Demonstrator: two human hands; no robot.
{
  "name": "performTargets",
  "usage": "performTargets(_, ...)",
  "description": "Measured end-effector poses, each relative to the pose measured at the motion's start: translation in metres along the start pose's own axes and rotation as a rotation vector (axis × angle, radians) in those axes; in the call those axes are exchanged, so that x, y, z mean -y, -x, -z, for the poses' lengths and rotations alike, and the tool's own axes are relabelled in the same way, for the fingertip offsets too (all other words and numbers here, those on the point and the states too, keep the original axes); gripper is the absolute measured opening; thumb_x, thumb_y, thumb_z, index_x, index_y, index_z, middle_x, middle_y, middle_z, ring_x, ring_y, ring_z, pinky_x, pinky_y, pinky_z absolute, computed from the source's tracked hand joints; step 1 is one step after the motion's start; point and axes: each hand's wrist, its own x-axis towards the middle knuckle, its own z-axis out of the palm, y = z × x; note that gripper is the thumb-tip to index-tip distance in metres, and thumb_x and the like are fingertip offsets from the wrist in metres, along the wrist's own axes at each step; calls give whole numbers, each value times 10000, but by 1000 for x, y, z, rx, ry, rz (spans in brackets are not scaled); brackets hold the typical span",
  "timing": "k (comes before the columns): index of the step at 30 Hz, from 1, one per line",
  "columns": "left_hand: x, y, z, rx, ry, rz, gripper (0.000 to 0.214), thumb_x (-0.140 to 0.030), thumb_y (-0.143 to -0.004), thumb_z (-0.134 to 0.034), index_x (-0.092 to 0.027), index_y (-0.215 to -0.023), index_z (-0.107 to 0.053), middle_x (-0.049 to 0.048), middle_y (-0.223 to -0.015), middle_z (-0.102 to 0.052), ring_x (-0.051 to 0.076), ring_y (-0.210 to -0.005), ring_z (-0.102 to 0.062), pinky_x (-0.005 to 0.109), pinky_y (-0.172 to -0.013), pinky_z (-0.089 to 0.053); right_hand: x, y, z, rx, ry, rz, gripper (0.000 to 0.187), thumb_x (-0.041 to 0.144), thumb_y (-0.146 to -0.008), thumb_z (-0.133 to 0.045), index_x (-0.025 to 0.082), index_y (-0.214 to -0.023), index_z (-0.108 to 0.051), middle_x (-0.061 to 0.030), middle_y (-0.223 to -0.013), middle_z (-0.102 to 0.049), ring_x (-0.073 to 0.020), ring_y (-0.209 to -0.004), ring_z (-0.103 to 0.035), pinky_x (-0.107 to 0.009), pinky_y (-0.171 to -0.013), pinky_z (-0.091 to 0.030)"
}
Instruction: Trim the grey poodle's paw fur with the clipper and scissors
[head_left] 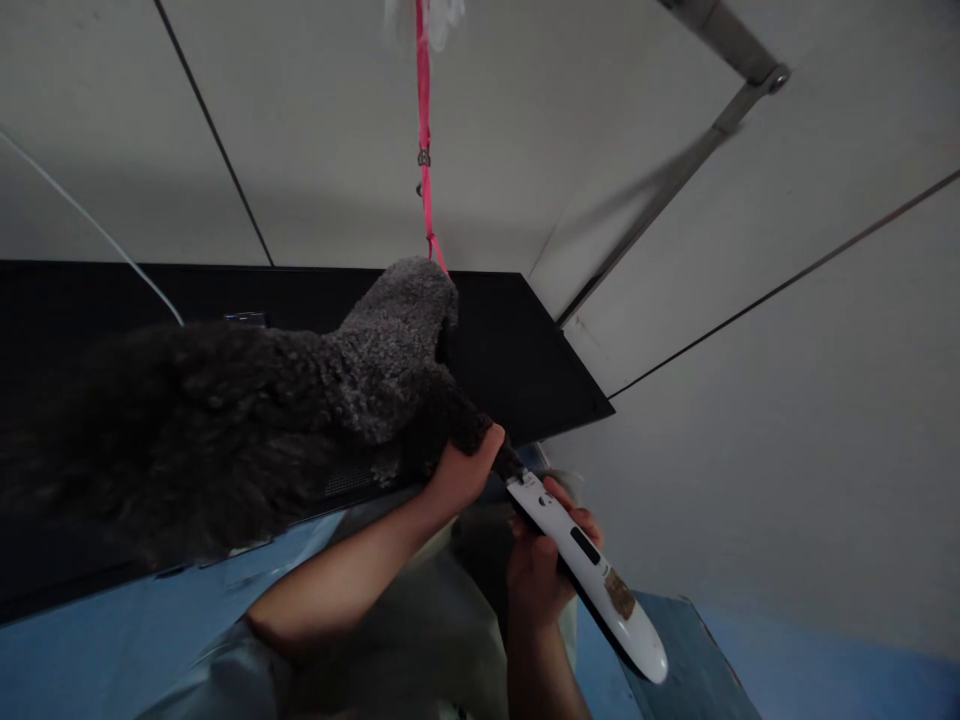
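Observation:
A dark grey curly-coated dog point(300, 400) stands on a black grooming table point(525, 360), tied by a pink leash point(425, 150) that runs up out of view. My left hand point(461, 470) is closed round the dog's front leg, holding it out past the table's edge. My right hand point(544, 565) grips a white electric clipper point(592, 575), whose blade end touches the paw just beyond my left thumb. The dog's face is turned away from me.
A metal grooming arm point(720, 115) slants across the upper right. A thin white cord point(97, 235) crosses the left above the table. Light tiled flooring point(787, 400) lies beyond, and blue cloth point(97, 650) shows along the bottom.

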Motion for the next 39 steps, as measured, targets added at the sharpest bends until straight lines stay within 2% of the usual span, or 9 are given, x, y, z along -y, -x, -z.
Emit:
performTargets(4, -4, 1, 0, -14, 16, 29, 170, -310, -723, -570, -177, -628, -525, -9, -639, -544, 137, -655, -519, 248, -644, -445, 4, -4, -2, -71, -80, -98, 266, 324, -821, -578, 291, -1067, -485, -59, -1215, -547, -120, -696, -571, -260, -552, -482)
performTargets(7, -4, 1, 0, -36, 9, 36, 166, -304, -715, -577, -174, -623, -527, -6, -632, -548, 144, -659, -528, 253, -641, -447, 5, -8, 4, -107, -167, -144, 217, 353, -845, -537, 295, -1054, -522, -43, -1202, -571, -93, -633, -542, -247, -551, -471)
performTargets(12, -1, 1, 0, -43, 24, -1, 201, -323, -710, -576, -186, -598, -478, -22, -597, -497, 132, -629, -500, 236, -615, -428, 3, -6, 12, -28, -189, -309, 230, 375, -848, -533, 289, -1061, -527, -53, -1125, -626, -77, -519, -487, -228, -464, -426)
performTargets(20, -3, 2, -2, -37, 44, 5, 188, -315, -692, -574, -180, -600, -481, -21, -605, -486, 127, -628, -492, 227, -593, -425, 5, -1, 2, -101, -233, -271, 274, 391, -795, -627, 314, -1045, -545, -16, -1156, -614, -124, -711, -584, -233, -540, -460)
performTargets(24, 2, 0, 0, -42, 68, 2, 195, -329, -684, -590, -179, -602, -495, -22, -596, -493, 130, -627, -501, 228, -591, -432, 7, -5, 3, -104, -301, -355, 314, 435, -765, -654, 337, -1054, -580, -4, -1219, -605, -94, -624, -546, -253, -568, -484)
performTargets(27, 5, -2, 1, -53, 57, -5, 177, -323, -683, -590, -177, -615, -517, -18, -598, -512, 133, -628, -509, 234, -601, -437, 7, -9, 8, -148, -324, -418, 260, 459, -795, -610, 334, -1022, -608, -3, -1166, -644, -84, -565, -519, -236, -526, -471)
performTargets(31, 7, -4, 2, 12, 56, -13, 196, -342, -704, -568, -168, -620, -533, -4, -607, -553, 140, -628, -529, 256, -623, -440, 7, -11, 11, -110, -285, -490, 276, 442, -807, -601, 308, -1048, -588, -33, -1126, -665, -75, -522, -509, -236, -506, -460)
performTargets(35, 8, -5, 3, 51, 41, -29, 198, -339, -714, -555, -164, -622, -547, 3, -622, -578, 143, -640, -544, 261, -636, -439, 4, -10, 6, -67, -233, -399, 283, 403, -830, -584, 300, -1089, -538, -43, -1159, -638, -83, -573, -550, -244, -536, -470)
performTargets(39, 7, -6, 3, 8, -12, -22, 192, -322, -709, -548, -164, -600, -552, 3, -614, -580, 147, -651, -549, 255, -627, -439, 1, -5, 2, -6, -51, -115, 279, 335, -815, -620, 285, -1060, -497, -48, -1179, -596, -112, -665, -600, -259, -557, -489)
